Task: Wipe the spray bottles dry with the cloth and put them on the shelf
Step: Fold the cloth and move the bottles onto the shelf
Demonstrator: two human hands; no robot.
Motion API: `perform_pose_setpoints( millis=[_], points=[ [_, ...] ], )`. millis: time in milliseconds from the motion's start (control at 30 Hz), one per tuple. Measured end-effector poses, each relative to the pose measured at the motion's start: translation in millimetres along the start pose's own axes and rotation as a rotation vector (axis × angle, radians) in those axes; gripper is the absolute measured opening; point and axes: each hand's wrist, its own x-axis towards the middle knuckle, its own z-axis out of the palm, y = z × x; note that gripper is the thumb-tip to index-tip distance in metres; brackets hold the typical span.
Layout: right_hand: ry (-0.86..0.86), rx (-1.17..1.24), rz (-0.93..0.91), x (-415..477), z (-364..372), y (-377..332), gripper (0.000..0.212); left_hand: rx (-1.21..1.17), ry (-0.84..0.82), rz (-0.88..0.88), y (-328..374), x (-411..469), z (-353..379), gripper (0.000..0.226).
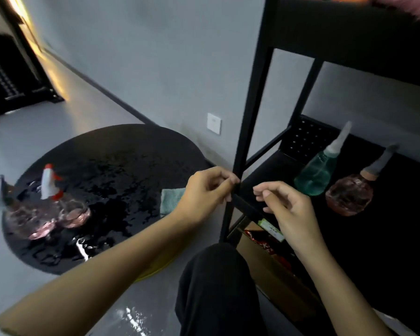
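Right hand point(286, 207) hangs loosely curled, empty; left hand point(207, 189) curls against the shelf point(252, 93) post, grip unclear. Cloth point(171, 200) lies on the wet table point(121, 151); red-capped bottle point(50, 184) stands left, green bottle point(317, 174) and pink bottle point(349, 194) on the shelf

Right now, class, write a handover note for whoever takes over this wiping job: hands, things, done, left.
Left hand: fingers curled at the shelf post, grip unclear; no bottle, no cloth.
Right hand: loosely curled, empty.
Done: green bottle and pink bottle are on the shelf.
Left: red-triggered bottle and dark-triggered bottle on the wet round table; cloth lies at its right edge. Wipe each, then shelve.
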Motion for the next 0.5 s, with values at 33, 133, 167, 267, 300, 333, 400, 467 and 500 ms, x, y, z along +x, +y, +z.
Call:
perform_pose_setpoints(
  millis=[33,133,167,267,300,333,400,467,500],
  points=[
    [-0.03,0.005,-0.005,2.1,12.4,-2.5,0.023,0.002,0.035,-0.011,-3.6,-7.6,-12.4,0.015],
    [-0.124,0.027,-0.004,7.9,51.1,-8.5,0.022,0.004,0.135,-0.073,-17.9,-30.3,-53.6,0.016],
    [-0.145,0.039,-0.009,9.5,64.2,-10.6,0.021,0.007,0.164,-0.094,-22.8,-37.7,-67.3,0.017],
    [-0.198,0.095,-0.012,12.8,103.3,-13.0,0.022,0.026,0.246,-0.147,-34.5,-61.9,-105.5,0.022],
    [-0.217,0.104,-0.007,13.1,115.5,-12.1,0.022,0.043,0.267,-0.157,-38.3,-70.4,-117.1,0.026],
    [-0.236,0.107,-0.004,12.9,127.8,-10.7,0.022,0.061,0.285,-0.163,-42.0,-79.2,-128.2,0.03],
    [-0.274,0.11,0.001,12.0,151.2,-5.5,0.022,0.075,0.323,-0.195,-54.1,-96.4,-150.5,0.037],
    [-0.298,0.109,0.008,10.5,173.2,-0.5,0.022,0.075,0.377,-0.25,-71.9,-112.2,-173.8,0.037],
    [-0.309,0.114,0.016,9.4,183.3,1.9,0.021,0.09,0.407,-0.282,-81.6,-119.5,-184.9,0.035]
  ],
)
